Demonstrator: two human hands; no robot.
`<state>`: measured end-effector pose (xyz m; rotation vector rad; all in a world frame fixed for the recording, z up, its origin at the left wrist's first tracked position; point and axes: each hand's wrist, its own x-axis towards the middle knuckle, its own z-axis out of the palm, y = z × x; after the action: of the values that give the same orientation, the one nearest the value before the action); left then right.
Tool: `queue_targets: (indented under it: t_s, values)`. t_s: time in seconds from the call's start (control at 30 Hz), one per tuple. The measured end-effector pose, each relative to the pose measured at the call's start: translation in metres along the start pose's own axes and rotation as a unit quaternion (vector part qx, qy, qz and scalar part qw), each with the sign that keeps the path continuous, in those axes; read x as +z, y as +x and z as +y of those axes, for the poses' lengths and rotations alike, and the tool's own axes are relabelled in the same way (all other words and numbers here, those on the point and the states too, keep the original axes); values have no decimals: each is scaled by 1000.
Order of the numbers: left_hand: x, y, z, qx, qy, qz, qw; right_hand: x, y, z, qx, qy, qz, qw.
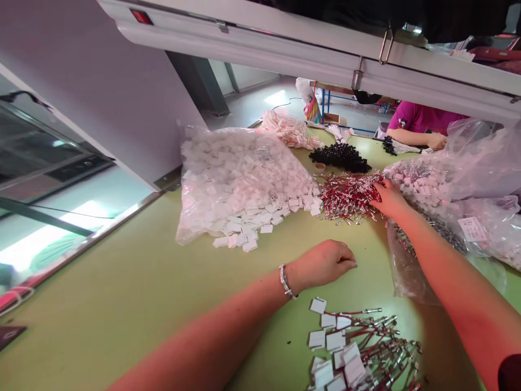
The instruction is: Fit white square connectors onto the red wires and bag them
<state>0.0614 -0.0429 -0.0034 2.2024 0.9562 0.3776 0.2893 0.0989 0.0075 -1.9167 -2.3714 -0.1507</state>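
My right hand (pixel 388 199) reaches forward into a heap of short red wires with metal ends (pixel 348 195), its fingers curled into the heap. My left hand (pixel 325 263), with a bracelet at the wrist, hovers over the green table (pixel 134 293) with fingers curled loosely together; I cannot make out anything in them. Near me lies a pile of red wires fitted with small white square pieces (pixel 350 347). A big clear bag (pixel 236 174) spills loose white squares (pixel 252 225) onto the table left of the red wires.
A heap of small black parts (pixel 340 156) and a pinkish-white bundle (pixel 291 131) lie farther back. Clear bags of parts (pixel 459 184) crowd the right side. A person in a magenta shirt (pixel 419 122) works across the table. A white beam (pixel 309 46) runs overhead.
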Motion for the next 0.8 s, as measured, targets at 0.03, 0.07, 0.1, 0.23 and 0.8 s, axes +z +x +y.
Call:
queue_targets:
  t_s: [0.03,0.07,0.1,0.23,0.8]
  values:
    - [0,0,-1,-2,-6,-3,1000,-1,2,3,-3,3,-1,1000]
    - [0,1,-1,-4,-10,-5,1000,-3,3,5,-4,5,-3,1000]
    - [0,1,-2,-4,-12,-6,1000,-4,5,6,-4,6,-4,1000]
    - [2,2,-3,2,-1,1,1000,-5,5,-8,20,0,3,1000]
    - [5,1,-5,22,19,15,999,1,10,-34,97,-51,51,993]
